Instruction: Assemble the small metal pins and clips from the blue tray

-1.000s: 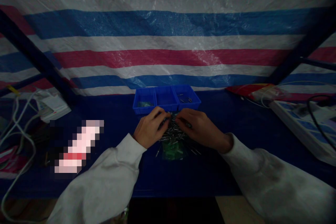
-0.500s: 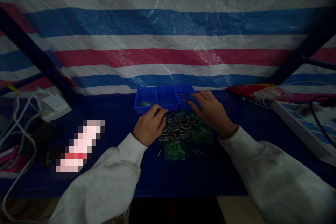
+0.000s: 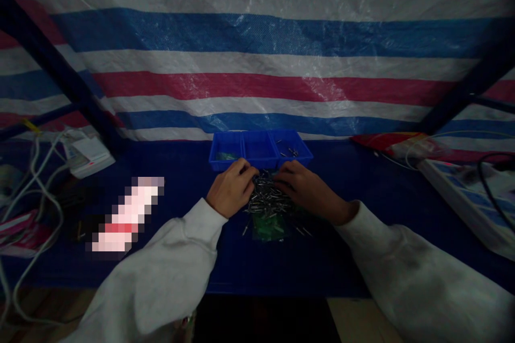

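From the head camera we look down on our left hand (image 3: 232, 193) and right hand (image 3: 306, 191), both resting on a loose heap of small silvery metal pins (image 3: 267, 201) that lies on the dark blue table top (image 3: 362, 257). Our left hand is curled, its fingertips touching the left edge of the heap; our right hand lies palm down over the right edge, fingers bent into the pins. Whether either hand has pinched a pin we cannot tell in the dim light. Under the near part of the heap a clear green plastic bag (image 3: 269, 229) shows. Just beyond our hands stands a blue plastic tray with three compartments (image 3: 260, 162); a few pins lie in its right compartment and something greenish in its left. Behind it hangs a red, white and blue striped tarpaulin (image 3: 257, 64). White cables (image 3: 36, 193) lie at far left.
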Demonstrator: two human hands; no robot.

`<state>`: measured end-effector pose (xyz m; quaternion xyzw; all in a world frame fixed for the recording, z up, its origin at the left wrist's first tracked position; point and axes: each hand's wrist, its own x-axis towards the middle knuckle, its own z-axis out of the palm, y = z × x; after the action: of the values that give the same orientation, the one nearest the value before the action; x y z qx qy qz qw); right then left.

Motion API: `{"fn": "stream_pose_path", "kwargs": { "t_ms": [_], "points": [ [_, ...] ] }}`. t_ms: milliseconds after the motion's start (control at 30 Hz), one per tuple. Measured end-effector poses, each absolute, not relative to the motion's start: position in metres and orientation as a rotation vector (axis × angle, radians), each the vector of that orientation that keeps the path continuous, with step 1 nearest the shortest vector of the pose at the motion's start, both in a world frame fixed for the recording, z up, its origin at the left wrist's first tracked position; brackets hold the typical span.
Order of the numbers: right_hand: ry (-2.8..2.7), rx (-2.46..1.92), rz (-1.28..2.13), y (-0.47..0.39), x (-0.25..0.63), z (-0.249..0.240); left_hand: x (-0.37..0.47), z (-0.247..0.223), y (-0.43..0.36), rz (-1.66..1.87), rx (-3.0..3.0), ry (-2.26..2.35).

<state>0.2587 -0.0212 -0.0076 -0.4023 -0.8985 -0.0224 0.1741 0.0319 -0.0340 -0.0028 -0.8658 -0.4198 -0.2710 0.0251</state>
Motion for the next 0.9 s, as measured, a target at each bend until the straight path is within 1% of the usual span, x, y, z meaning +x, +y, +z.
{"fn": "stream_pose_path", "kwargs": {
  "t_ms": [467,700,900],
  "points": [
    [-2.504,-1.129,-0.062,-0.023,0.256,-0.007,0.033,-0.004,-0.034,-0.836,-2.710,-1.288],
    [-2.376,-0.993,0.082,-0.029,0.254,-0.001,0.032,-0.004,-0.032,-0.852,-2.710,-1.284],
    [-2.405,-0.978,0.193,-0.036,0.252,0.002,0.033,-0.001,-0.033,-0.859,-2.747,-1.252]
  ]
}}
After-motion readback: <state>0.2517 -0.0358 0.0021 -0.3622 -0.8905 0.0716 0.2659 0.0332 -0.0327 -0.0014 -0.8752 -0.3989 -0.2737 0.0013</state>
